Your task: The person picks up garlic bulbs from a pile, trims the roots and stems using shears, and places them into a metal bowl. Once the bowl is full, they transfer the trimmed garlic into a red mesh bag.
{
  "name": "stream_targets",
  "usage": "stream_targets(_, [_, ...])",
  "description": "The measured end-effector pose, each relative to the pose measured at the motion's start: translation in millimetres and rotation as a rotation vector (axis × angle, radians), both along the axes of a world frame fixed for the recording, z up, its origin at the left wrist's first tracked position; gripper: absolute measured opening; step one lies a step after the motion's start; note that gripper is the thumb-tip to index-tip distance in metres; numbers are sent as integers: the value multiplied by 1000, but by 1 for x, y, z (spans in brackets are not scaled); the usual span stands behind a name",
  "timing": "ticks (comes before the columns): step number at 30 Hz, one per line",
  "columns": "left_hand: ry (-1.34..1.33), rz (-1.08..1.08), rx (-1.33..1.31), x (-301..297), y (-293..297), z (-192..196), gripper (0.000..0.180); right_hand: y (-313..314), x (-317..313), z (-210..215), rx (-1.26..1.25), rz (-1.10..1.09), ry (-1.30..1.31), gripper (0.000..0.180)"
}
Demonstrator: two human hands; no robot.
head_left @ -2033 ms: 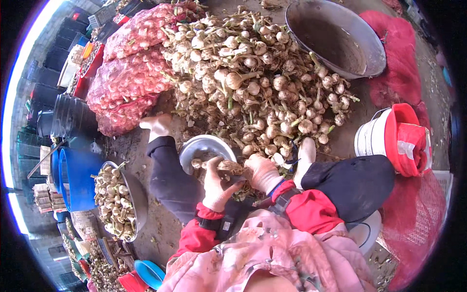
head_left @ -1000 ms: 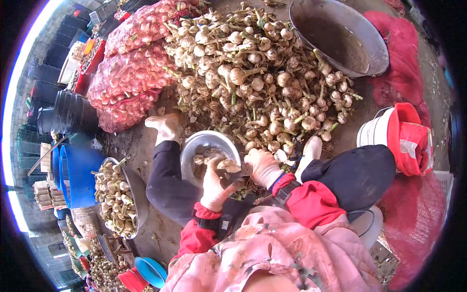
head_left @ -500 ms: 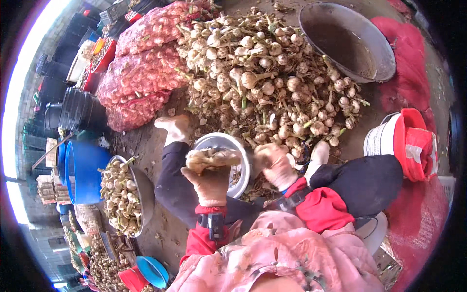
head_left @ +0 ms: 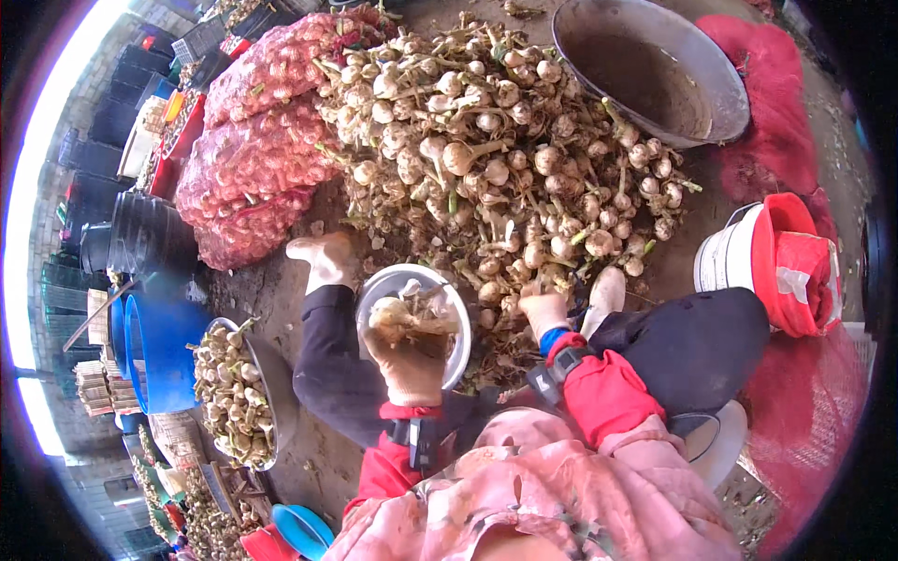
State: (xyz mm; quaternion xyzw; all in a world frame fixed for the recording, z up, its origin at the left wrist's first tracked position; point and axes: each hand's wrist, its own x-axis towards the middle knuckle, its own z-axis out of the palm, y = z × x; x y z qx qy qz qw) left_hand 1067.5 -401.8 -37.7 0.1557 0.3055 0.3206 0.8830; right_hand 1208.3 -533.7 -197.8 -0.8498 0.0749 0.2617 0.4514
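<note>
My left hand [head_left: 410,363], in a soiled pale glove, is closed round a garlic bulb [head_left: 402,318] with dry, papery skin. It is above the white bucket [head_left: 460,360] between my legs. My right hand [head_left: 544,312], fingers curled, is at the near edge of a large garlic heap [head_left: 486,159]. What its fingers hold, if anything, is hidden. The heap's bulbs still carry stalks and roots, with dirt on many of them.
Red mesh sacks of garlic [head_left: 271,140] lean at the heap's left. Left of my leg are a metal basin of garlic [head_left: 281,393] and a blue barrel [head_left: 168,351]. A wide grey tub [head_left: 725,89] and a red-and-white bucket [head_left: 734,252] stand at right.
My left hand has lowered slightly toward the bucket with the garlic. My right hand has moved a little right, from beside the bucket to the heap's edge. The view has shifted slightly.
</note>
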Motion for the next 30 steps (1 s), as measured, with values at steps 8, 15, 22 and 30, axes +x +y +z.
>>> stream_targets(8, [1262,-653,1864,18,62,-82,56,-24,22,11,482,-292,82,19])
stream_targets(15, [1086,-1811,2290,122,26,-142,51,-9,29,32,538,-293,72,19])
stream_targets(22, [1022,-2057,2144,154,27,-157,58,-18,31,44,526,-309,134,20])
stream_targets(30, [532,-717,874,114,16,-74,66,-22,43,90,692,-320,95,15])
